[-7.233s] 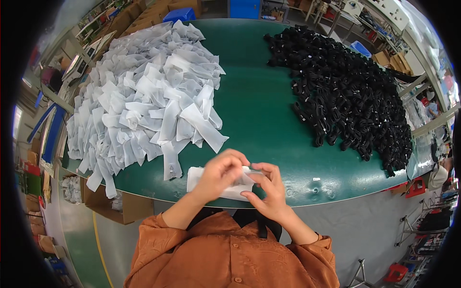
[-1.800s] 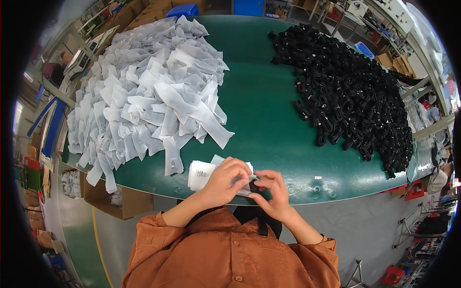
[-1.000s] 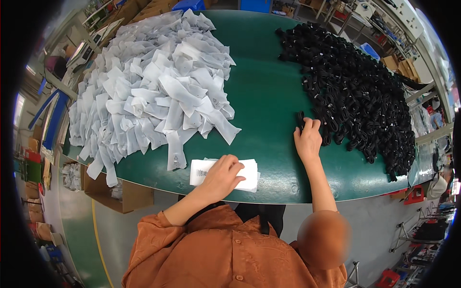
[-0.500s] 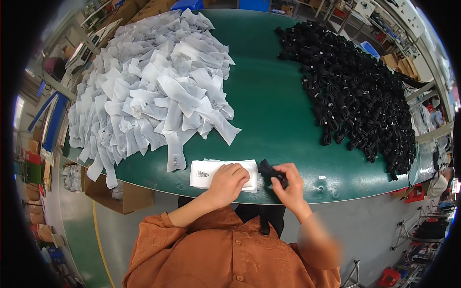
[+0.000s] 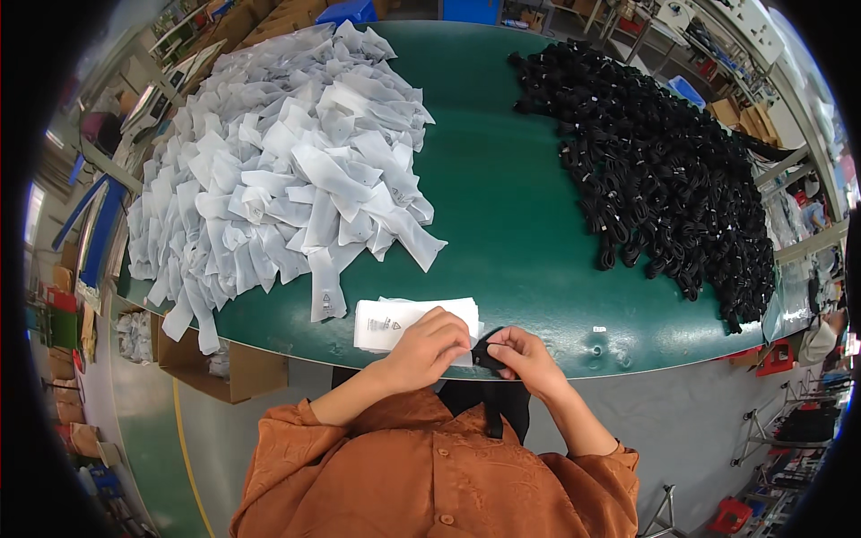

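Left hand fingers pinching a white pouch, right hand fingers pinching a black cable bundle at its three o'clock mouth.

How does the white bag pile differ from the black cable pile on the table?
The white bag pile lies on the left, made of flat, pale, loosely overlapping pouches. The black cable pile lies on the right, dark and made of small coiled bundles. Both rest on the green table, apart from each other.

Both hands, left and right, meet close together, fingers pinched.
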### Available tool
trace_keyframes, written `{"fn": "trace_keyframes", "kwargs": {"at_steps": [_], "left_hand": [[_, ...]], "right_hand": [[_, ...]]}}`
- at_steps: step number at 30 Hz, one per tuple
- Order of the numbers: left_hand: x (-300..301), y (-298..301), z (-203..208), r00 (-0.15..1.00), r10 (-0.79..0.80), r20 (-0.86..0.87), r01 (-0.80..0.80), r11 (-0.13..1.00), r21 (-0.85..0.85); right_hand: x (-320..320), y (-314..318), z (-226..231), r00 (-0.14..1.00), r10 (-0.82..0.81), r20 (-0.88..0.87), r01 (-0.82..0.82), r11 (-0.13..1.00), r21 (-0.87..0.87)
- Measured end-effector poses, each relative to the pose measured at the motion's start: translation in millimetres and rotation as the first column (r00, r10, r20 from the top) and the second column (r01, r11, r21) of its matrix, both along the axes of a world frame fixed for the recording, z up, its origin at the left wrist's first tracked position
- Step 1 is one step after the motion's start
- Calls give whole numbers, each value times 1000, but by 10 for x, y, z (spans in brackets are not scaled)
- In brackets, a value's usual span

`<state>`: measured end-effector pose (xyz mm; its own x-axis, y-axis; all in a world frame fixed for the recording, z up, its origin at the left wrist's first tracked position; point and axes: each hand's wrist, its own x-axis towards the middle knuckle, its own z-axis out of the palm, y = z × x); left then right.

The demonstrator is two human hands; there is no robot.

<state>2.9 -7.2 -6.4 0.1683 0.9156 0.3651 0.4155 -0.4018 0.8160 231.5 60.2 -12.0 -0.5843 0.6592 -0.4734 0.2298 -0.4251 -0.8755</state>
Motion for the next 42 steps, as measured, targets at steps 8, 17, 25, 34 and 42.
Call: {"fn": "trace_keyframes", "kwargs": {"at_steps": [8, 17, 25, 34, 42], "left_hand": [[-35, 106, 153, 995, 99, 27, -98, 995, -28], [-160, 232, 155, 893, 72, 445, 38, 972, -233], [-168, 353, 269, 766, 89, 637, 50, 979, -197], [-155, 382, 287, 763, 121, 635, 71, 961, -268], [-261, 584, 557, 818, 111, 565, 67, 956, -284]], "right_hand": [[-100, 22, 165, 983, 183, 3, -54, 275, 960], [-366, 32, 306, 958, -8, -285, 248, 520, 818], [-531, 87, 422, 955, -4, -295, 254, 523, 814], [-589, 54, 316, 986, 48, -158, 129, 374, 918], [-616, 346, 674, 932, -25, -362, 361, 182, 915]]}}
